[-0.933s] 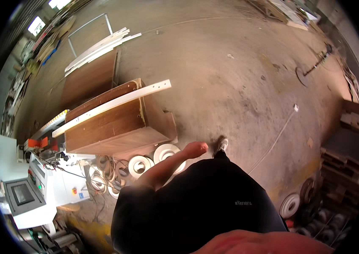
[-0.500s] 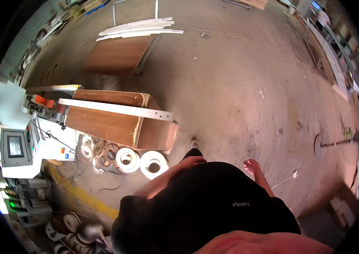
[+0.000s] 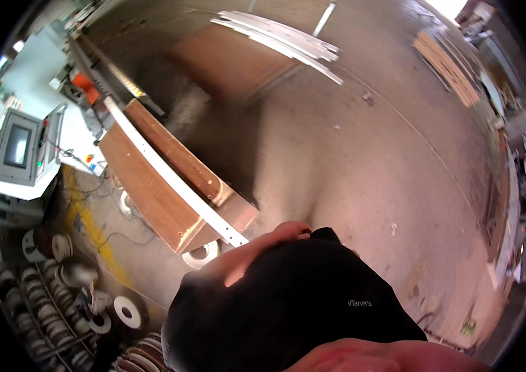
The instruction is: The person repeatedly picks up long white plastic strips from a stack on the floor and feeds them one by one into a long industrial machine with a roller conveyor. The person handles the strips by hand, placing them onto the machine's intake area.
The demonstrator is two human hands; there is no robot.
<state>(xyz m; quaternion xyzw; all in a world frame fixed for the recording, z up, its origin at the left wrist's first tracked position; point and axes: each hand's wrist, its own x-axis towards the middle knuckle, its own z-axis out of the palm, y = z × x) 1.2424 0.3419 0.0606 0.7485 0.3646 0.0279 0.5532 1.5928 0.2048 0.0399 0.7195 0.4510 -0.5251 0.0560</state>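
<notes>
My left hand (image 3: 293, 230) hangs in front of my black shirt, beside my dark trouser leg (image 3: 324, 234). Its fingers are small and blurred, and no object shows in it. My right hand is out of sight behind my body. Closest to my left hand is a white strip with holes (image 3: 170, 181), which lies lengthwise over brown wooden boards (image 3: 145, 186). The near end of that strip juts past the boards toward my left forearm (image 3: 247, 255). A pale coil of edging (image 3: 202, 254) is partly hidden below the boards.
At the left stands a pale machine with a grey screen panel (image 3: 18, 147). Several edging rolls (image 3: 128, 312) and a rack of rolls (image 3: 43, 316) are at lower left. Ahead lie a brown panel (image 3: 232, 59) and white strips (image 3: 281, 37); planks (image 3: 446, 68) lie far right.
My view has swung to the left, so the boards and strip now slant across it. My right hand has gone out of sight, and more of the roll rack shows.
</notes>
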